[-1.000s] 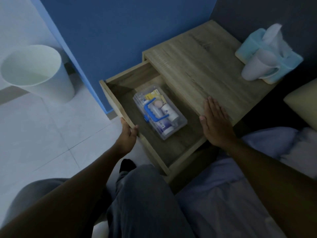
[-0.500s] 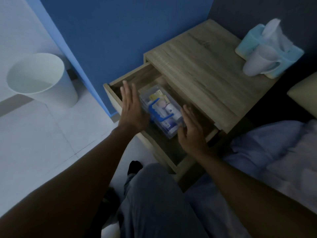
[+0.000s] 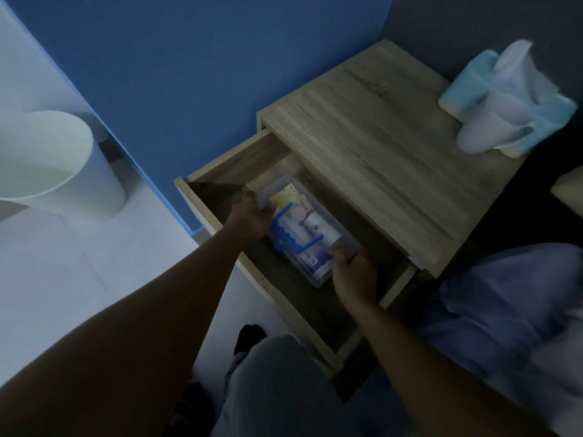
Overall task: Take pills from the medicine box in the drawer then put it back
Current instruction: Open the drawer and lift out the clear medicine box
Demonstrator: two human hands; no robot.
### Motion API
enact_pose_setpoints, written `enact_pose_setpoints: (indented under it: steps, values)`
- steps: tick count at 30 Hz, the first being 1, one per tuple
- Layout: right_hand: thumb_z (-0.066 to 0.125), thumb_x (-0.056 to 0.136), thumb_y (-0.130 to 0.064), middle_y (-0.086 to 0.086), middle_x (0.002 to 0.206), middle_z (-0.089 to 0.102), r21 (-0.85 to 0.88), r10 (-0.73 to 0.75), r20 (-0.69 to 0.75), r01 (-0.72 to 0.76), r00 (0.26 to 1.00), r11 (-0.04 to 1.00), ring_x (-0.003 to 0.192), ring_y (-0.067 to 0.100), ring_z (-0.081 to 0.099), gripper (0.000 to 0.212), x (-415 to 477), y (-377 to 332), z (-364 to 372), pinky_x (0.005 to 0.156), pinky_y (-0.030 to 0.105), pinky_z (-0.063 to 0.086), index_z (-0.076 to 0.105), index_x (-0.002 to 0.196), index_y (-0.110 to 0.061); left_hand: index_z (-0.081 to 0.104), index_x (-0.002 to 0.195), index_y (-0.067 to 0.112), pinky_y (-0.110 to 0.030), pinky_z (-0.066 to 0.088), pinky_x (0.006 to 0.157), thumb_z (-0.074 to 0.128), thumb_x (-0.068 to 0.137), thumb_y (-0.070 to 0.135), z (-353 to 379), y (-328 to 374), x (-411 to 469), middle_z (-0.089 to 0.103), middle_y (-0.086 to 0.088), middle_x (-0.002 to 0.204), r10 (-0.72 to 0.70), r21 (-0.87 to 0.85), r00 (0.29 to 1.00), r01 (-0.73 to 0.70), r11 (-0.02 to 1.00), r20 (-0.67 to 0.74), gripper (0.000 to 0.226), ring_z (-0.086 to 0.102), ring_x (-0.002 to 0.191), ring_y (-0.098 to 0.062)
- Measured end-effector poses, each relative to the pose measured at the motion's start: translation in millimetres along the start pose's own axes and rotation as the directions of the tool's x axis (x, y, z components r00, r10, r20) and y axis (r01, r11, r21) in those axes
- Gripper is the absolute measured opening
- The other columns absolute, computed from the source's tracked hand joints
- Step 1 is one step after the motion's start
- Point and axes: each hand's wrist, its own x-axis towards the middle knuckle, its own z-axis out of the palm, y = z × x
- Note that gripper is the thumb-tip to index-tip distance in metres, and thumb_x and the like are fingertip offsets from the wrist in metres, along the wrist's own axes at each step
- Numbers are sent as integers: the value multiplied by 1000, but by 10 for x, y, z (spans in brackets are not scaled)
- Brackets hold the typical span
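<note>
Medicine box [image 3: 307, 230] in open drawer [image 3: 220, 171] was gripped at both ends: left hand [image 3: 250, 216] closed on far end, right hand [image 3: 355, 272] closed on near end.

Medicine box [image 3: 304, 228] in open drawer [image 3: 233, 167].

medicine box [image 3: 307, 230] in the open drawer [image 3: 239, 165] between left hand [image 3: 249, 216] and right hand [image 3: 355, 274], cup [image 3: 492, 127] far beyond right hand, bin [image 3: 47, 162] left of left hand
</note>
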Motion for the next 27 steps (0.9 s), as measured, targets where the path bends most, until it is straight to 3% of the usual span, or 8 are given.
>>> enact_pose_setpoints:
  steps: [5, 9, 11, 15, 18, 21, 24, 27]
  values:
    - [63, 92, -43, 0, 114, 65, 87, 45, 15, -46, 999, 995, 89, 11, 66, 43, -110, -116, -82, 65, 26, 55, 53, 131, -27, 48, 130, 14, -35, 51, 79, 57, 94, 29, -103, 55, -136, 59, -9, 118, -46, -34, 998, 45, 998, -34, 40, 61, 104, -21]
    - [69, 87, -44, -5, 108, 66, 235, 7, 23, -13, 1000, 972, 82, 9, 70, 53, -373, -292, -173, 64, 29, 61, 51, 134, -29, 48, 131, 12, -30, 52, 71, 50, 97, 34, -370, 207, -283, 62, -10, 118, -32, -8, 998, 31, 999, -56, 41, 63, 97, -19]
    - [70, 86, -45, -4, 106, 69, 314, -53, 52, 34, 997, 949, 79, 11, 74, 51, -475, -452, -228, 64, 31, 64, 54, 132, -28, 45, 134, 10, -33, 51, 75, 50, 97, 35, -536, 354, -372, 61, -11, 124, 42, 55, 988, -34, 998, -152, 45, 62, 99, -21]
    - [70, 88, -44, 5, 97, 77, 432, -189, 66, 143, 980, 890, 70, 14, 77, 47, -469, -912, -370, 53, 25, 60, 60, 126, -19, 38, 141, 12, -37, 42, 102, 52, 95, 41, -897, 729, -497, 53, -16, 138, 115, 59, 930, -101, 993, -350, 56, 51, 124, -34]
    - [74, 82, -46, 7, 91, 78, 484, -220, 52, 168, 974, 859, 63, 14, 77, 51, -301, -1321, -535, 50, 24, 58, 64, 121, -15, 43, 139, 13, -31, 41, 95, 52, 94, 46, -1099, 1022, -447, 56, -15, 133, 160, 83, 899, -138, 987, -408, 57, 53, 122, -32]
    - [76, 79, -45, 8, 81, 79, 481, -229, 24, 189, 973, 856, 59, 17, 77, 45, -59, -1650, -719, 48, 23, 56, 72, 108, -11, 45, 136, 15, -28, 41, 89, 50, 92, 51, -1181, 1314, -266, 58, -12, 131, 188, 97, 899, -163, 982, -394, 57, 57, 118, -30]
    - [76, 79, -41, 7, 72, 79, 460, -205, 15, 175, 979, 870, 56, 17, 76, 41, 208, -1842, -842, 46, 21, 55, 73, 102, -7, 46, 136, 16, -32, 47, 95, 50, 91, 52, -1126, 1535, 6, 60, -13, 129, 209, 89, 912, -190, 978, -354, 57, 60, 115, -29]
    - [77, 78, -39, 8, 80, 79, 429, -143, -1, 129, 990, 894, 59, 15, 77, 43, 530, -1942, -897, 50, 22, 56, 73, 107, -6, 43, 137, 14, -37, 47, 101, 49, 92, 50, -977, 1657, 299, 62, -17, 127, 222, 111, 931, -197, 974, -291, 58, 59, 117, -31]
